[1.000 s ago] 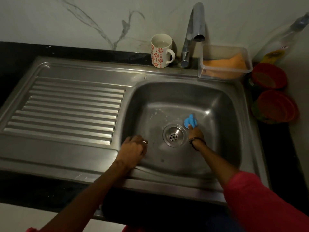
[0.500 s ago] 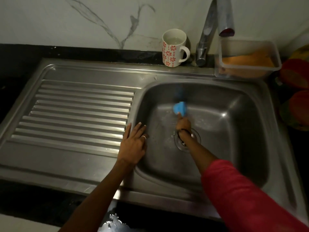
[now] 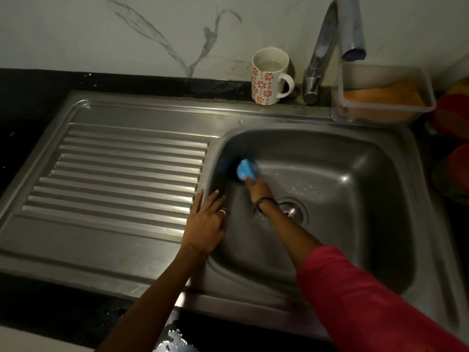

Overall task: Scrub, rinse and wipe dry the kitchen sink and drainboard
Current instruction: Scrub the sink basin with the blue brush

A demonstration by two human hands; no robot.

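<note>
The steel sink basin [image 3: 355, 224] fills the right half of the view, and its ribbed drainboard [image 3: 121, 174] lies to the left. My right hand [image 3: 258, 190] reaches into the basin and holds a blue scrubber [image 3: 245, 170] against the far left wall. The fingers round the scrubber are hidden behind the hand. My left hand [image 3: 206, 222] rests flat, fingers straight, on the rim between drainboard and basin. The round drain [image 3: 291, 212] sits just right of my right wrist. Soapy flecks dot the basin floor.
A white mug with red flowers [image 3: 270, 76] stands on the back ledge beside the chrome tap [image 3: 330, 47]. A clear plastic tub with an orange cloth [image 3: 383, 94] sits at the back right. Red bowls [image 3: 454, 148] stand at the right edge. Black counter surrounds the sink.
My right hand has swept the blue scrubber from beside the drain up and left to the basin's far left wall. My left hand went from curled to flat on the rim.
</note>
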